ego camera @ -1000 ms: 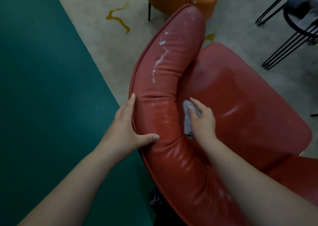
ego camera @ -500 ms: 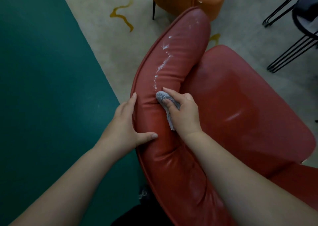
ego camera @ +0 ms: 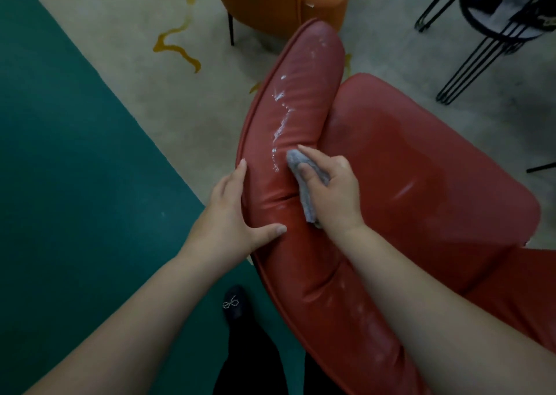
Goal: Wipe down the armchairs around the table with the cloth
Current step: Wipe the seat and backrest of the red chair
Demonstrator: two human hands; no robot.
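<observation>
Here, on the far left, a teal carpet (ego camera: 69, 153) covers the floor, meeting a beige carpet (ego camera: 126, 33) along a diagonal edge; the beige part carries a wavy yellow marking (ego camera: 176, 46). Low in the frame, a dark shoe (ego camera: 236, 304) with a small beaded bow stands on the teal area, above a dark trouser leg.

The person's left hand (ego camera: 227, 220) rests on the outer side of the red armchair (ego camera: 421, 184), at its padded backrest. Its fingers (ego camera: 237, 178) lie straight along the outer edge of the padding, and the thumb is spread across the top, so the hand braces the rest without curling round it.

Streaks of white residue (ego camera: 281, 117) run down the top of the padded roll, ending just beside the cloth.

The right hand (ego camera: 334, 193) holds the grey cloth (ego camera: 301, 178) against the inner slope of the backrest, near where it meets the seat. The forefinger lies stretched over the top of the wad and the thumb presses on it from the near side, with the other fingers curled about the cloth; a tail of the cloth hangs below the palm.

Beyond the red armchair stands an orange armchair (ego camera: 270, 0) on thin dark legs. At the upper right is a round black bench (ego camera: 505, 18) on black wire legs, with objects on it too blurred to tell.
</observation>
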